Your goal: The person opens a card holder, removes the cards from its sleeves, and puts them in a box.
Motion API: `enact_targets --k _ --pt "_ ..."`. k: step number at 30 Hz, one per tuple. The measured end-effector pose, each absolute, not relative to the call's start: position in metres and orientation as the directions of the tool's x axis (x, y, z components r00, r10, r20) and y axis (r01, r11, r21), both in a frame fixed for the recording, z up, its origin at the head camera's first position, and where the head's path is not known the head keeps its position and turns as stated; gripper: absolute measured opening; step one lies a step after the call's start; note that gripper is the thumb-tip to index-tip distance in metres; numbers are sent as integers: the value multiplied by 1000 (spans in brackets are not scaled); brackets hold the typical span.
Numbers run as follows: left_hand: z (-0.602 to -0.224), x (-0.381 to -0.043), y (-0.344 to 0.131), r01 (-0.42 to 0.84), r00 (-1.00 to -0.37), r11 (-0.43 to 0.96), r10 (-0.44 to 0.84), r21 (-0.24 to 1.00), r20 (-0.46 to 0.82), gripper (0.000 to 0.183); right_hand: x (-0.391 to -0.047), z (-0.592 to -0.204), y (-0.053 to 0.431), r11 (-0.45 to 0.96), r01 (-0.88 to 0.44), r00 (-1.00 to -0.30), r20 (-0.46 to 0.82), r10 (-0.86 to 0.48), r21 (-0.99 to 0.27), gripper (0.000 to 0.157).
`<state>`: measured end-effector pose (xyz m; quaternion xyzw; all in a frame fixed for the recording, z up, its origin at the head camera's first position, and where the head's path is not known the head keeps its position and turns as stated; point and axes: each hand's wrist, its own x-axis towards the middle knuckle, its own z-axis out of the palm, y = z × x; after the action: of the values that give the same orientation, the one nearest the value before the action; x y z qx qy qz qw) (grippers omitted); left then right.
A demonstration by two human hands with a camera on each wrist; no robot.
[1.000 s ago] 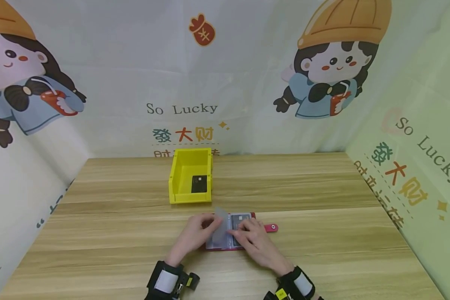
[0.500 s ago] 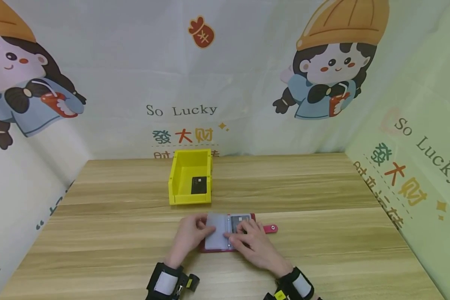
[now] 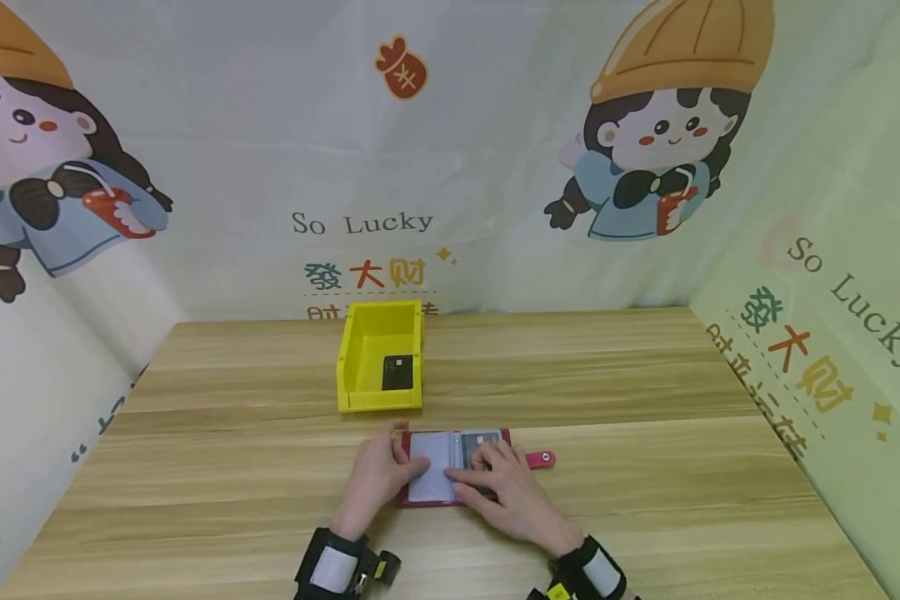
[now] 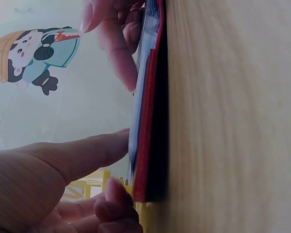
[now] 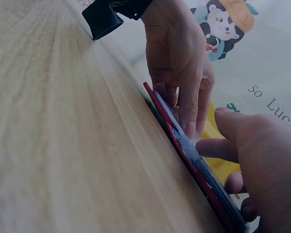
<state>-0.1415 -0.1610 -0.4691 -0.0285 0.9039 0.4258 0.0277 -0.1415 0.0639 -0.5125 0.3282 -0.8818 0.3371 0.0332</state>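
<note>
A red card holder (image 3: 432,503) lies spread on the table, its clear plastic sleeves facing up. My left hand (image 3: 378,471) is at its left edge, thumb down on the left sleeve and curled fingers against the cover's edge, as the left wrist view shows. From the other side comes my right hand (image 3: 513,496), its index fingertip touching the left sleeve by the spine. The rest of its fingers rest over the right-hand sleeves, partly hiding a grey card (image 3: 477,446). The strap (image 3: 542,459) with a snap button sticks out to the right.
Behind the card holder stands a yellow bin (image 3: 378,401) with a black card (image 3: 398,372) inside. The wooden table (image 3: 607,383) ends at a printed cloth backdrop (image 3: 495,167), with more cloth along both sides.
The lifted clear sleeve has come down flat onto the left side. My left hand has shifted slightly left; my right index finger has slid a little left past the spine.
</note>
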Motion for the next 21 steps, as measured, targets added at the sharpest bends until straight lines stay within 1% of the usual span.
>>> enact_targets --k 4,7,9,11,13,17,21 --pt "-467 -140 -158 -63 -998 646 -26 761 -60 56 -144 -517 68 469 -612 -782 398 -480 -636 24" --pt "-467 -139 -155 -11 -1000 657 4 754 -19 42 -148 -520 73 443 -627 -778 486 -398 -641 21" --pt "-468 -139 -152 44 -999 671 38 740 25 29 -151 -521 77 481 -621 -783 510 -355 -619 22" --pt "-468 -139 -149 108 -994 690 76 716 77 18 -154 -520 82 534 -589 -806 492 -330 -607 25" --pt "-469 -139 -146 163 -987 711 110 684 121 13 -156 -519 87 583 -548 -834 446 -324 -600 29" --pt "-469 -139 -139 221 -975 738 154 638 160 12 -159 -515 93 635 -478 -878 340 -335 -608 37" --pt "-468 -140 -131 226 -974 728 178 648 139 14 -160 -513 94 658 -461 -887 309 -342 -595 42"
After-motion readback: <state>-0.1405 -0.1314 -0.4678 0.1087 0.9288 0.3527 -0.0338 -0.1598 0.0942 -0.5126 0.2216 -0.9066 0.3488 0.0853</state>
